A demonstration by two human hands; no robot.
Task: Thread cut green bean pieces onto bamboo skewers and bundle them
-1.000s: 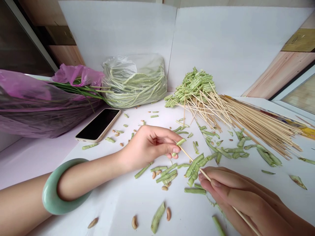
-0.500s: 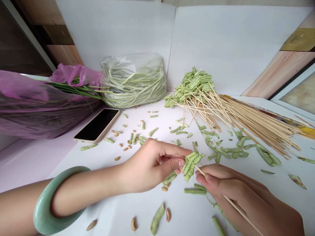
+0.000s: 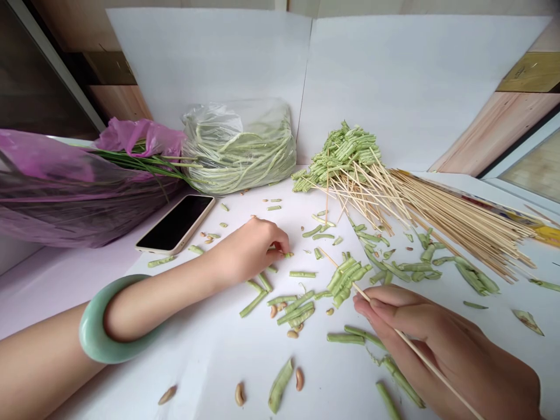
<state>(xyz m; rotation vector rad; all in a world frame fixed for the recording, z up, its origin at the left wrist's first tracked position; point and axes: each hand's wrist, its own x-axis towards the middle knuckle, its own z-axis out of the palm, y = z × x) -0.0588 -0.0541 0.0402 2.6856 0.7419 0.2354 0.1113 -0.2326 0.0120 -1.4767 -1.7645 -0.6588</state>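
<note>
Jade-green bangle (image 3: 101, 321) on your left wrist. Right hand (image 3: 441, 344) clenched on bamboo skewer (image 3: 413, 344), threaded bean pieces (image 3: 345, 281) midway along it. Left hand (image 3: 249, 252) beside short bean piece (image 3: 287, 254) on worktop (image 3: 210, 361); cannot tell if grasping. Farther: phone (image 3: 175, 224), bagged long beans (image 3: 238, 149), heap of threaded skewers (image 3: 341, 156), loose skewers (image 3: 464, 224).

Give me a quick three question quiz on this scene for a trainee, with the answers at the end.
1. True or false: the green bangle is on the person's right arm.
2. What does the right hand hold? A: a spoon. B: a bamboo skewer threaded with green bean pieces. C: a knife.
3. Fill in the blank: the phone lies with its screen facing ___.

Key: 1 false; 2 B; 3 up.
</note>
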